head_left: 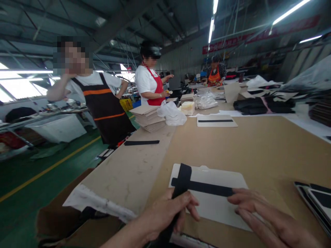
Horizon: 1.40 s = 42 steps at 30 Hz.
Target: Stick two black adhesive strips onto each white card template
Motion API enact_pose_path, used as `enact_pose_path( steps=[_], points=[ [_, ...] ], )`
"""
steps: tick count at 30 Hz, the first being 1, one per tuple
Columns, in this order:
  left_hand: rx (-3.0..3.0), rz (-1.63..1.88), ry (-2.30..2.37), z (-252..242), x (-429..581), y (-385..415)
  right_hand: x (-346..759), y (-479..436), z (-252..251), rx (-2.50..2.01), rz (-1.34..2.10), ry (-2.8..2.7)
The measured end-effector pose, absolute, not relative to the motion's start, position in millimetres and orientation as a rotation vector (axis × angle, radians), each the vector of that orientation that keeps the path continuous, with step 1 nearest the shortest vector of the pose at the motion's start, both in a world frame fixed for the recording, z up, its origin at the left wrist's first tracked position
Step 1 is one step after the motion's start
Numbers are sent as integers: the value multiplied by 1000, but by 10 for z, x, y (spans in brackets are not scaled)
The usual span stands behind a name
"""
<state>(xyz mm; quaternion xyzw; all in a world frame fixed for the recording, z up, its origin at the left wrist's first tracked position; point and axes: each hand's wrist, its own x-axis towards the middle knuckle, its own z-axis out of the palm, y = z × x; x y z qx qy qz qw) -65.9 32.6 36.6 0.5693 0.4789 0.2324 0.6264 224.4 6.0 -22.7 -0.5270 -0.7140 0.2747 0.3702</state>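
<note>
- Two black strips sit at the near edge of the table: one black strip (181,182) is pinched in the left hand (165,215), its fingers curled together around it with the thumb on top; it runs up from below the table edge and lies across a white card (214,203).
- One second, flat strip (207,188) lies lengthwise along that card, crossed by the held one; the right hand (263,217) rests on the card with fingers straight and slightly apart, fingertips touching the strip's right end, gripping nothing.
- Judging by how it bends over the table edge, the held strip is probably light, thin and limp, likely fabric or tape; it should be taken near its free end, since a grip low down lets the top flop.
- The card looks thin and fairly stiff; pressing it flat would stop it from sliding on the brown table (258,148).
- Several things lie beyond: another card with a strip (216,121), a loose strip (141,142), a stack of boards (148,118), a plastic bag (172,113) and dark piled material (263,105).
- More black-and-white pieces (317,199) lie just right of the right hand, nearest to any sweep of that arm.
- Three people in aprons stand along the far side, well apart from the hands.
</note>
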Motion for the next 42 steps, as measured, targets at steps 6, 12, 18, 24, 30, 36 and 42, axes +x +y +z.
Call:
enact_pose_path(
  steps=[6, 12, 18, 24, 30, 36, 42],
  points=[
    [1344, 596, 971, 242, -209, 315, 1540, 198, 160, -1300, 1094, -1448],
    [1403, 561, 1061, 178, -104, 262, 1487, 181, 190, -1277, 1172, -1418],
    [1294, 660, 1047, 89, 9, 248, 1473, 138, 60, -1340, 874, -1494],
    [1150, 697, 1020, 86, 40, 238, 1464, 132, 50, -1277, 759, -1299],
    [1073, 701, 945, 95, 9, 236, 1516, 204, 93, -1187, 953, -1061],
    [1122, 791, 928, 127, -24, 253, 1474, 298, 52, -1049, 1136, -943],
    [1070, 874, 1035, 113, 51, 253, 1426, 280, 122, -1250, 1006, -982]
  ],
)
